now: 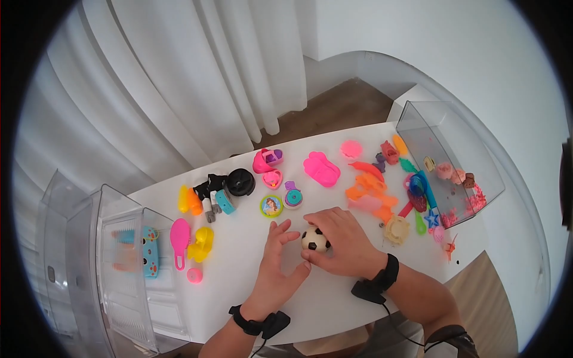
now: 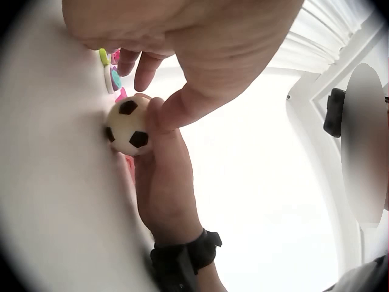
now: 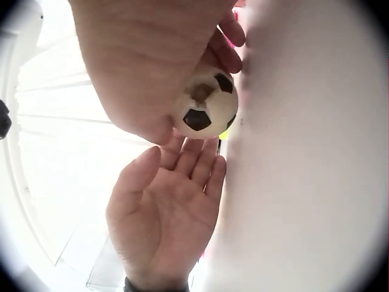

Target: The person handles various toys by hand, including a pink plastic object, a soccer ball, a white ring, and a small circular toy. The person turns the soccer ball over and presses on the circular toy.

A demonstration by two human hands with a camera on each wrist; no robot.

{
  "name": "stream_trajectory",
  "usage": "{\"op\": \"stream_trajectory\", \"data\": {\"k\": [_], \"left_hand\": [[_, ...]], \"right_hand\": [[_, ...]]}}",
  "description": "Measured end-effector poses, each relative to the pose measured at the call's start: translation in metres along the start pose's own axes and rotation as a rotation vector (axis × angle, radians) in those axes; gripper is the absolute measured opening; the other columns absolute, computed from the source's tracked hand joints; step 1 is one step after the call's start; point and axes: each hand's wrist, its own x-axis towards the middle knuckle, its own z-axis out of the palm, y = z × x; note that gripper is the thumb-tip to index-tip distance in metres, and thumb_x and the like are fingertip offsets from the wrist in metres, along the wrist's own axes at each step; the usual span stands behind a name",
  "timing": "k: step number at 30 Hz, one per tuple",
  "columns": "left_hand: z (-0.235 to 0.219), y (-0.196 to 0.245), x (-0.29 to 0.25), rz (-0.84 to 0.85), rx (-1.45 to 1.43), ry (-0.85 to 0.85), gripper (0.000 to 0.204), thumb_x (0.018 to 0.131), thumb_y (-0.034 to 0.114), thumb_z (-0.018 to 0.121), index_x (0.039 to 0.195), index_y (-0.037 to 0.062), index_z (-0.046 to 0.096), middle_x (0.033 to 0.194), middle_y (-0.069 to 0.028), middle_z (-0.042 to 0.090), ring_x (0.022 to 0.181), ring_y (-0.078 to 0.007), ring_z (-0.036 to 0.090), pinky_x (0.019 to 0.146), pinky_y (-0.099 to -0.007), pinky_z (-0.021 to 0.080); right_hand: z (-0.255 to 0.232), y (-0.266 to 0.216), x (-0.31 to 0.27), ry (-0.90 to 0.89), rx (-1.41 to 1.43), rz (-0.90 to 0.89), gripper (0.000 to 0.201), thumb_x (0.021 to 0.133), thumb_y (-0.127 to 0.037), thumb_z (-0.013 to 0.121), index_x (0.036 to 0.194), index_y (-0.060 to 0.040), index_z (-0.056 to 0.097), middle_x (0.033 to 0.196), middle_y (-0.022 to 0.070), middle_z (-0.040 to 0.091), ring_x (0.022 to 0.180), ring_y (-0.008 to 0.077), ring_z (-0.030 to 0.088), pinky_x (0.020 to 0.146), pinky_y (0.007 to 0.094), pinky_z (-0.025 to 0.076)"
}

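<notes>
A small white toy soccer ball (image 1: pixel 314 239) with black patches is low over the white table, near its front middle. My right hand (image 1: pixel 345 243) holds it, thumb on the near side and fingers curled over the far side. My left hand (image 1: pixel 279 262) is just left of the ball, palm turned toward it, its fingers loosely extended and holding nothing. In the right wrist view the left hand (image 3: pixel 173 213) shows an open palm beside the ball (image 3: pixel 209 109). The left wrist view shows the ball (image 2: pixel 129 126) against the right hand (image 2: pixel 164 182).
Beyond the hands lie a round picture toy (image 1: pixel 271 206), a pink tray (image 1: pixel 322 169) and orange pieces (image 1: pixel 371 194). A pink paddle (image 1: pixel 179 238) and yellow toy (image 1: pixel 200 244) are left. Clear plastic bins stand at the left (image 1: pixel 122 262) and right (image 1: pixel 439 134), among several small toys.
</notes>
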Motion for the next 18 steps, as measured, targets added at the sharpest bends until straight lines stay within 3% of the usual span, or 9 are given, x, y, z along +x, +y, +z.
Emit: {"op": "stream_trajectory", "data": {"k": [4,7,9,10,12,15,18], "left_hand": [[-0.008,0.006,0.007,0.019,0.095,0.084,0.044,0.086,0.004,0.078,0.127,0.0123,0.063,0.17,-0.02,0.035,0.165,-0.0444,0.009,0.13,-0.0546,0.017],[-0.02,-0.006,0.011,0.118,0.334,-0.066,0.041,0.086,0.009,0.082,0.124,0.015,0.069,0.173,-0.0227,0.028,0.165,-0.0487,0.004,0.13,-0.0578,0.013],[-0.02,0.005,0.01,0.072,0.473,-0.241,0.047,0.088,0.027,0.083,0.133,0.0206,0.072,0.173,-0.0309,0.02,0.162,-0.0552,0.001,0.129,-0.065,0.007],[-0.02,0.01,0.009,0.071,0.472,-0.245,0.047,0.088,0.027,0.083,0.133,0.0206,0.072,0.173,-0.0309,0.02,0.162,-0.0552,0.001,0.129,-0.065,0.007],[-0.018,0.016,0.007,0.059,0.594,-0.305,0.057,0.091,0.04,0.078,0.146,0.0275,0.067,0.174,-0.0339,0.012,0.161,-0.0575,-0.005,0.125,-0.0713,-0.003],[-0.015,0.021,0.004,0.051,0.696,-0.402,0.061,0.094,0.044,0.074,0.15,0.0261,0.063,0.176,-0.0327,0.002,0.16,-0.059,-0.012,0.122,-0.072,-0.01],[-0.009,0.016,0.001,0.06,0.759,-0.392,0.058,0.095,0.046,0.073,0.15,0.0288,0.064,0.176,-0.0331,0.004,0.159,-0.0607,-0.012,0.121,-0.0751,-0.01]], "right_hand": [[0.004,0.003,-0.004,-0.039,-0.033,0.009,0.055,0.085,-0.031,0.083,0.128,-0.0034,0.062,0.112,0.0136,0.068,0.106,0.0347,0.063,0.091,0.0474,0.049],[0.001,0.003,-0.004,-0.003,0.033,0.115,0.054,0.088,-0.032,0.082,0.127,-0.0025,0.062,0.113,0.0143,0.068,0.105,0.0358,0.063,0.089,0.0474,0.05],[-0.001,0.002,-0.003,0.049,0.086,0.155,0.052,0.091,-0.033,0.081,0.128,-0.0016,0.061,0.113,0.0157,0.067,0.102,0.0367,0.063,0.088,0.0474,0.05],[-0.002,0.002,-0.003,0.049,0.085,0.159,0.052,0.091,-0.033,0.081,0.128,-0.0016,0.061,0.113,0.0157,0.067,0.102,0.0367,0.063,0.088,0.0474,0.05],[-0.002,0.001,-0.001,0.136,0.111,0.122,0.052,0.094,-0.033,0.079,0.129,-0.0011,0.06,0.115,0.0169,0.066,0.101,0.0373,0.062,0.089,0.0471,0.05],[0.002,0.001,-0.001,0.186,0.143,0.111,0.054,0.092,-0.031,0.079,0.132,-0.0012,0.058,0.116,0.0173,0.065,0.104,0.0375,0.062,0.093,0.0474,0.048],[-0.001,-0.005,0.004,0.118,0.131,0.058,0.057,0.089,-0.029,0.08,0.135,-0.0025,0.058,0.12,0.0168,0.065,0.11,0.0368,0.062,0.097,0.0475,0.046]]}}
